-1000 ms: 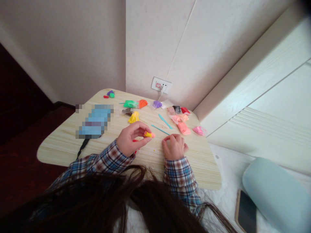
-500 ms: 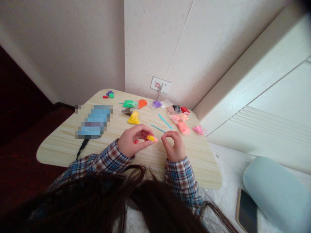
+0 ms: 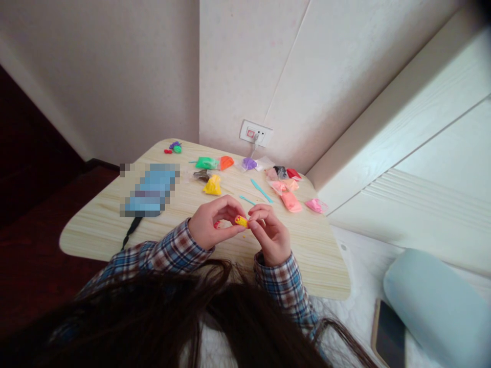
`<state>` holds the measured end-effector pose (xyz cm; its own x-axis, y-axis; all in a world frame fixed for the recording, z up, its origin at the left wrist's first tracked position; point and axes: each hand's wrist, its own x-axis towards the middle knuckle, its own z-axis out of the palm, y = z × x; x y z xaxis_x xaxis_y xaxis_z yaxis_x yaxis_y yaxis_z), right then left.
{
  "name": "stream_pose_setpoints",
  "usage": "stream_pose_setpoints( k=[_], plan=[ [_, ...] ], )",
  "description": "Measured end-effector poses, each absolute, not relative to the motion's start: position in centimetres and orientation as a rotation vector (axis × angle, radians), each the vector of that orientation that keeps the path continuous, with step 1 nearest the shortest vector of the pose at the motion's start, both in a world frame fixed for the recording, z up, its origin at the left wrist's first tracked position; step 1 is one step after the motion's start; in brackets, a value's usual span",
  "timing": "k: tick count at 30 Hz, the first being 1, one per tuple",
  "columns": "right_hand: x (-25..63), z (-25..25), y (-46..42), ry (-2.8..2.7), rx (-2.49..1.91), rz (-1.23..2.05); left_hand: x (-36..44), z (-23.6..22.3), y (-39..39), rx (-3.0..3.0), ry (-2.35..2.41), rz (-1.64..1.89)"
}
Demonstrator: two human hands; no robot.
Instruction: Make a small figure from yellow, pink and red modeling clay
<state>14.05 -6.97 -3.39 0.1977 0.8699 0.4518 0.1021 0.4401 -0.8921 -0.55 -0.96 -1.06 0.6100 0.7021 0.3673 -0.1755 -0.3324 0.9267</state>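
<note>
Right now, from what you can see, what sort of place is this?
Probably a room in a home, perhaps a bedroom: a wood-grain table stands by a wall socket, and a pale blue, cushion-like object lies on a whitish surface.

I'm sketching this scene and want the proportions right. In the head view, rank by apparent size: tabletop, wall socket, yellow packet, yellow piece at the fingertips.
Largest to smallest:
1. Tabletop, by far
2. Wall socket
3. Yellow packet
4. Yellow piece, judged by its visible part
</note>
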Motion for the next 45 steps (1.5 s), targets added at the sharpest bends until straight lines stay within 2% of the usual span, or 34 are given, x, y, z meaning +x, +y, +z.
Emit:
stream_pose_setpoints(
  k=[11, 20, 45],
  plan=[
    [13.89, -3.25, -7.21, -1.293, -1.038, 0.668, -0.58, -1.1, -0.99, 1.696, 0.434, 0.941],
    [13.71, -3.26, -7.3, -1.231, -0.922, 0.783, -0.5, -0.9, -1.01, 1.71, 0.429, 0.934],
    [13.72, -3.35, -7.23, -1.228, -0.963, 0.911, -0.47, -0.96, -0.99, 1.807, 0.418, 0.95]
  ],
)
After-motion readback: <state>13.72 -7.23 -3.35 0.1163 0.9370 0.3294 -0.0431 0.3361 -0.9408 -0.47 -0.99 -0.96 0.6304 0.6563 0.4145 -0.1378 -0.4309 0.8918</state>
